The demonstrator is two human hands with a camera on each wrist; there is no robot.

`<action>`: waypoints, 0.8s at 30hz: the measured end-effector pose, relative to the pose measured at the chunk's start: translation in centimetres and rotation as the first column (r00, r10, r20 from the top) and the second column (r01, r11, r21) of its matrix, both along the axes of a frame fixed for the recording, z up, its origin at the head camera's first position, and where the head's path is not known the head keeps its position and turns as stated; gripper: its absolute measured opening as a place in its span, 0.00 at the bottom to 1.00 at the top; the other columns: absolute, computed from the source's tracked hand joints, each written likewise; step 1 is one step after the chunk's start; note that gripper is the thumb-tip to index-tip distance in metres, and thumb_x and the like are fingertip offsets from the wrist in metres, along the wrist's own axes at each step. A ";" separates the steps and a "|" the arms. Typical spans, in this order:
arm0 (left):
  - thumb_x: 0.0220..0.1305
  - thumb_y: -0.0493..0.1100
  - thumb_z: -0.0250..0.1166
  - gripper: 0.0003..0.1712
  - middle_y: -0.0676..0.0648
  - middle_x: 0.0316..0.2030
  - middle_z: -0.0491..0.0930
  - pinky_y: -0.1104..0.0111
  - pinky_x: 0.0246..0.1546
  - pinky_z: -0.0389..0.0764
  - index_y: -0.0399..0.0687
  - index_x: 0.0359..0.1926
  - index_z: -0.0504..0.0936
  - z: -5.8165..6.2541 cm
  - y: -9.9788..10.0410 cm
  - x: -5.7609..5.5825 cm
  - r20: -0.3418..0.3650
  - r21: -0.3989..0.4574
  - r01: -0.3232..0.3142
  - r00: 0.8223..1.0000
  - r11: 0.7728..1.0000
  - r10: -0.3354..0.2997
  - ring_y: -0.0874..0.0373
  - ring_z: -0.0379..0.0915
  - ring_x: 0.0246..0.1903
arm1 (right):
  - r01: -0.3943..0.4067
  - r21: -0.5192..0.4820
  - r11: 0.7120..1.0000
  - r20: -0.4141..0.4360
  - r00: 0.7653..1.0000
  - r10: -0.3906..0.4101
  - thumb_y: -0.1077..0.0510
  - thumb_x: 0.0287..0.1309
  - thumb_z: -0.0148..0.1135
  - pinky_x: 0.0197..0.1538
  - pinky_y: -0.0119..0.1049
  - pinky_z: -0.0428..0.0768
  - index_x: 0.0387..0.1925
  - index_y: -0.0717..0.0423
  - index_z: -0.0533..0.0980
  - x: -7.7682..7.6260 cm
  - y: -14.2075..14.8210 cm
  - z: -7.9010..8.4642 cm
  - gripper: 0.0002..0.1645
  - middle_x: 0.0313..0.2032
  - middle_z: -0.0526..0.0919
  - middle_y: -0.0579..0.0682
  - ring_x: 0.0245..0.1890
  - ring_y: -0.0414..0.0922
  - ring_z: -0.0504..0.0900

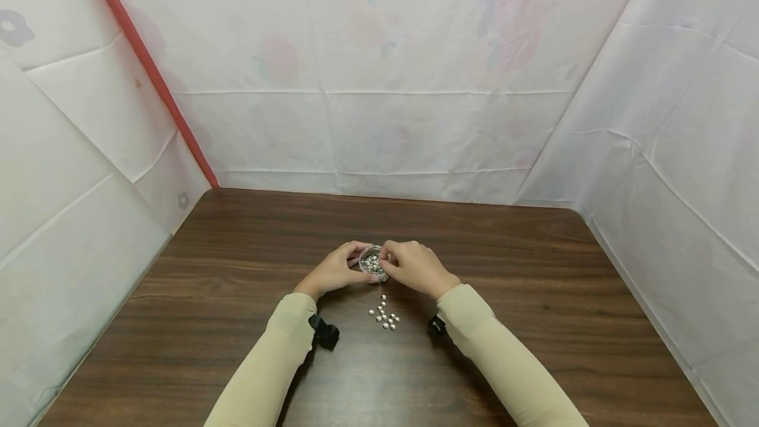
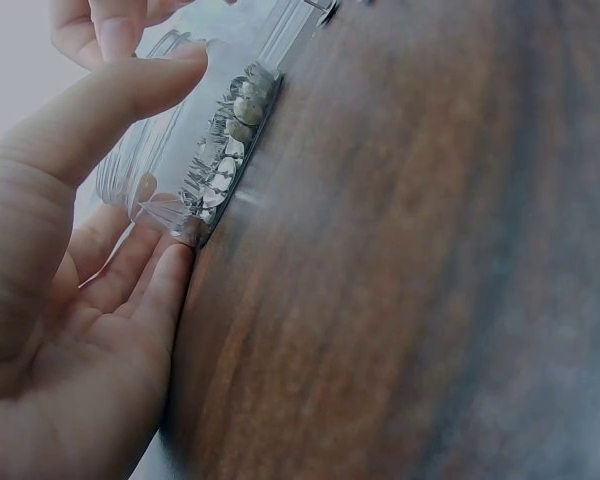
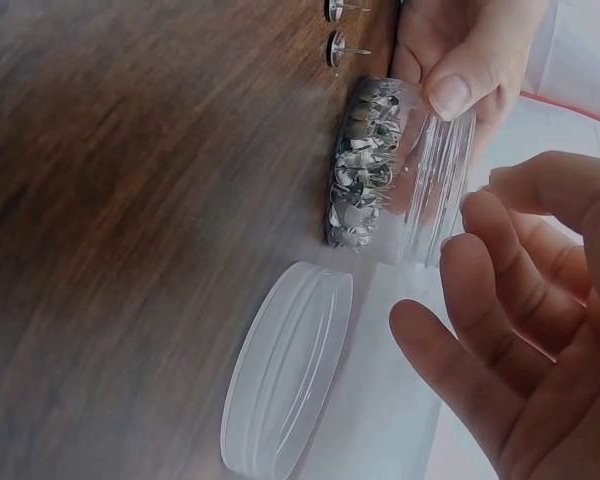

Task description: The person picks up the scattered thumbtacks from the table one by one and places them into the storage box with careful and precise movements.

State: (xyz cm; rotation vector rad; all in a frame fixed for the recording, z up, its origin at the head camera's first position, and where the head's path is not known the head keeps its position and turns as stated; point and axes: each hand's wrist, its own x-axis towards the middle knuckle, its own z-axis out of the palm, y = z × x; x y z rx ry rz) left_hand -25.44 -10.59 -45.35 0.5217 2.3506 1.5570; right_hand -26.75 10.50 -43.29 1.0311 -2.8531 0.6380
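A clear round jar [image 1: 370,250] stands on the table with a layer of silver thumbtacks [image 3: 360,180] in its bottom. My left hand [image 1: 333,272] grips the jar from the left, thumb on the near side and fingers round the far side. At the open mouth is my right hand [image 1: 420,270], its thumb and forefinger tips close together. Whether a tack is between those tips cannot be seen. A clear lid [image 3: 285,375] lies near the jar, hidden by the right hand in the head view. Several loose thumbtacks [image 1: 382,312] lie on the near side of the jar.
The dark wood table [image 1: 237,321] reaches back to a white printed sheet [image 1: 379,84]. More white sheeting hangs at both sides, with a red strip [image 1: 148,64] at the left corner. Black wrist cameras [image 1: 324,333] sit at the sleeve cuffs.
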 end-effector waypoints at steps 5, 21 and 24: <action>0.50 0.46 0.73 0.39 0.40 0.60 0.64 0.55 0.61 0.69 0.44 0.62 0.67 0.1 0.1 0.0 -0.004 0.002 -0.002 1.000 1.000 0.002 0.50 0.61 0.60 | -0.002 0.010 1.000 -0.001 1.000 0.002 0.51 0.62 0.55 0.15 0.28 0.69 0.36 0.43 0.76 0.2 0.3 -0.1 0.05 0.19 0.75 0.37 0.13 0.33 0.67; 0.48 0.46 0.74 0.39 0.39 0.59 0.66 0.55 0.60 0.71 0.43 0.61 0.68 -0.2 0.2 -0.1 -0.017 0.003 -0.016 1.000 1.000 0.017 0.50 0.64 0.59 | -0.032 0.052 0.998 0.003 0.999 0.032 0.50 0.61 0.57 0.23 0.29 0.76 0.35 0.42 0.77 2.2 1.9 -0.1 0.04 0.26 0.78 0.35 0.21 0.32 0.72; 0.48 0.46 0.74 0.40 0.39 0.59 0.66 0.55 0.60 0.70 0.44 0.61 0.68 -0.2 0.2 -0.1 -0.017 0.006 -0.017 1.000 1.000 0.017 0.50 0.63 0.59 | -0.036 0.061 0.997 0.003 0.999 0.036 0.49 0.61 0.58 0.24 0.30 0.76 0.35 0.41 0.77 2.6 2.3 -0.3 0.04 0.26 0.77 0.35 0.22 0.31 0.71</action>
